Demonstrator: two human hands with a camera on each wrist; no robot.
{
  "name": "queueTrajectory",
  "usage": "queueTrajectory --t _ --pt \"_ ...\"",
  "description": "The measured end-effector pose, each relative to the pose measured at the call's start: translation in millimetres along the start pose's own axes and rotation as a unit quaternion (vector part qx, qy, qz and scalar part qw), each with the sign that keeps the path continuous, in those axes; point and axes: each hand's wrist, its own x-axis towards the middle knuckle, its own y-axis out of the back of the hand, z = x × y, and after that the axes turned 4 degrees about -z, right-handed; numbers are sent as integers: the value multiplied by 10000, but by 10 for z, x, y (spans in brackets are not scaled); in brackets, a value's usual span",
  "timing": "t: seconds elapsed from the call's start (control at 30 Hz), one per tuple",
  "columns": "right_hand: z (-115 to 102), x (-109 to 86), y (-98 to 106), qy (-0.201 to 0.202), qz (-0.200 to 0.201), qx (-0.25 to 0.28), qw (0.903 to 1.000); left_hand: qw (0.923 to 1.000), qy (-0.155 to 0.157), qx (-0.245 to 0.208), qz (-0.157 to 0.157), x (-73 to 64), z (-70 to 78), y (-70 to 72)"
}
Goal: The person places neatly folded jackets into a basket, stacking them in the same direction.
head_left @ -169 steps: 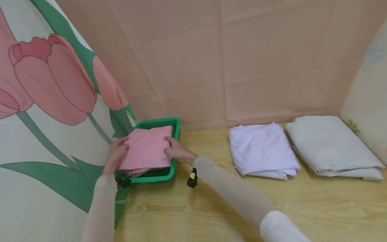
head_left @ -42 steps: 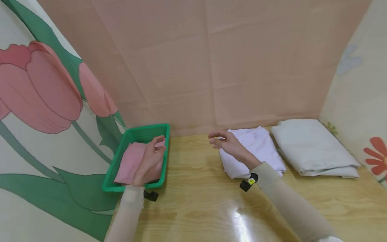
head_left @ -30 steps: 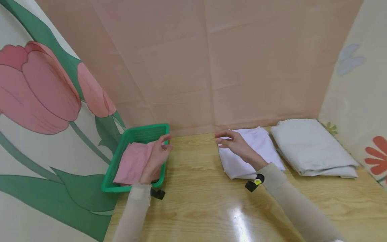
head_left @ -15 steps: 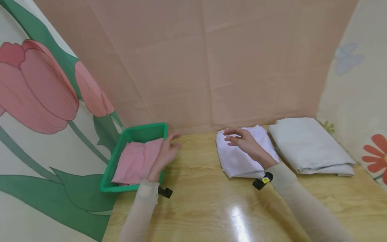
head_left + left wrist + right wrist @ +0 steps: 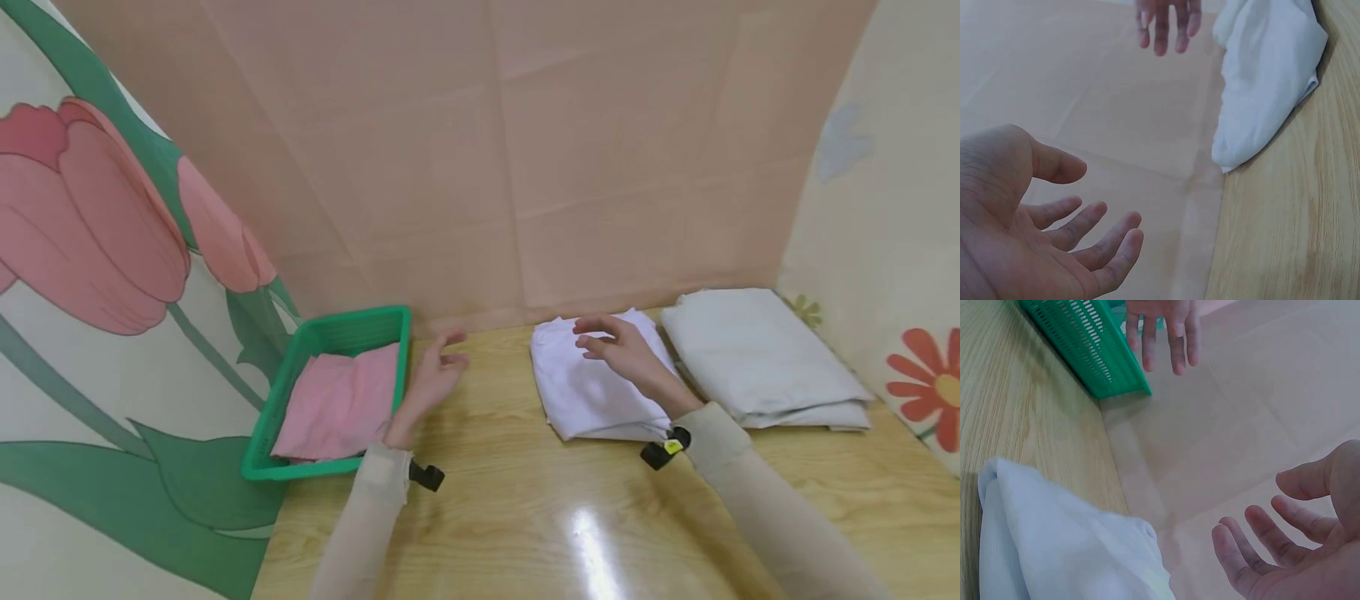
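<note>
My left hand [image 5: 431, 383] hovers just right of the green basket [image 5: 255, 454], fingers relaxed and holding nothing. Inside the basket lies a folded pink cloth [image 5: 337, 404]. Over the folded pale lilac cloth [image 5: 577, 400] hangs my right hand [image 5: 630, 358], its fingers loosely bent and nothing in them. In the left wrist view the left palm [image 5: 1016, 231] faces the lilac cloth [image 5: 1266, 75], spread and bare. The right wrist view has the right hand's fingers [image 5: 1260, 531] apart above the lilac cloth [image 5: 1072, 531], with the slotted basket wall [image 5: 1085, 350] beyond.
A thicker folded grey-white cloth [image 5: 765, 358] lies right of the lilac one, near the right wall. The wooden table [image 5: 495, 500] ends at a pinkish-beige backdrop [image 5: 390, 150]. A wall with painted tulips [image 5: 120, 217] stands close along the basket's left side.
The hands held the pink cloth at the basket; it now lies inside, released. Both hands have since drifted right, the left from over the basket to beside it, the right over the lilac cloth.
</note>
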Motion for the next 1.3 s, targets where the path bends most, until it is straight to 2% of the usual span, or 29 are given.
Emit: queueTrajectory --t 0.23,0.6,0.7,0.97,1.07,1.3 --pt "66 -73 112 38 214 -235 9995 9997 -49 18 -221 9 10 -127" --pt "273 -125 307 -46 426 -988 9942 9992 -178 -197 -302 130 -11 -464" --pt "307 -147 340 -43 519 -1171 9917 9989 -239 -311 -251 139 -17 -548" --pt "498 -199 472 289 830 -1497 9848 9986 -228 -438 -161 142 -93 -720" --pt "539 -237 520 213 951 -1689 9808 9987 -156 -450 -166 143 -96 -788" --pt "609 -306 584 66 1068 -1748 9788 9993 -39 -361 -26 191 -143 -969"
